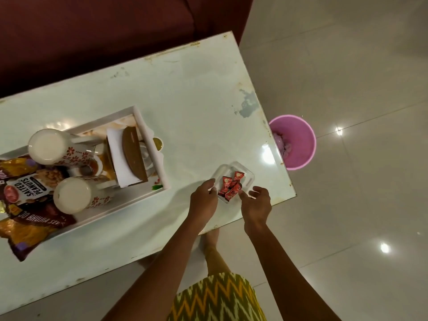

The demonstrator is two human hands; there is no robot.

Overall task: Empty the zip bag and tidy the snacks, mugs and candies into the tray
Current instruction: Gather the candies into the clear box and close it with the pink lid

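A small clear plastic container (246, 176) sits near the table's right front corner with three red candies (228, 185) inside. My left hand (203, 198) grips its left rim and my right hand (257, 202) pinches its near right rim, thumb by a candy. To the left, the white tray (154, 148) holds two white floral mugs (44, 145) (71, 195), a salted peanuts packet (25, 188), a bhujia sev packet (44, 218) and a white box with a brown lid (133, 156). No zip bag is in view.
The pale glass-topped table (196, 100) runs diagonally, with its right edge just beyond the container. A pink bin (298, 142) stands on the tiled floor past that edge. A maroon sofa (92, 31) backs the table. A snack packet overhangs the tray's near left side.
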